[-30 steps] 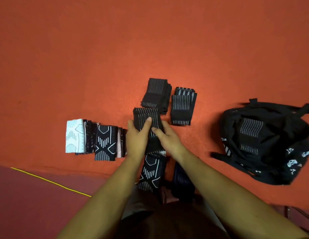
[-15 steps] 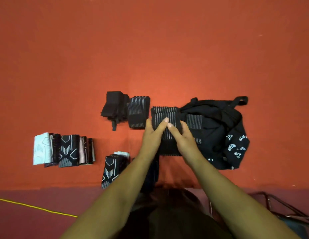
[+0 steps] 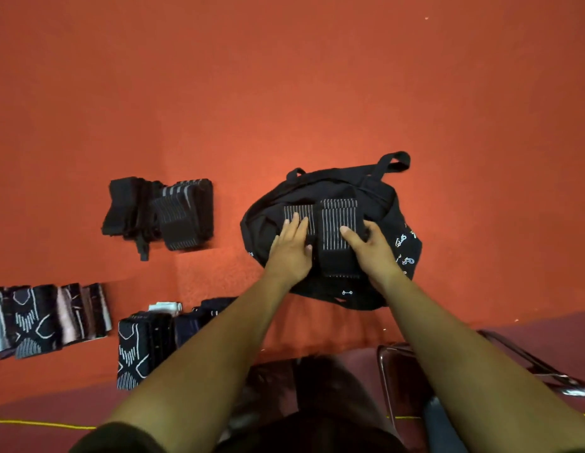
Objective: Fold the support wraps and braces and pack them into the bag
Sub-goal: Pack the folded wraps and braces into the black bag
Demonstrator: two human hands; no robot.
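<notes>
A single wide-angle camera sat on the person's head, facing forward and steeply down onto the orange desk [image 3: 284, 93]. It was close, within arm's reach: the bag [image 3: 382, 197] lay near mid-frame, the desk's near edge low in view.

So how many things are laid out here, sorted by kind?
bag: 1
striped wraps, at the bag under the hands: 2
folded black wraps, left of the bag: 2
groups of patterned braces: 2 (single pieces too blurred to count)
Total: 7
</notes>
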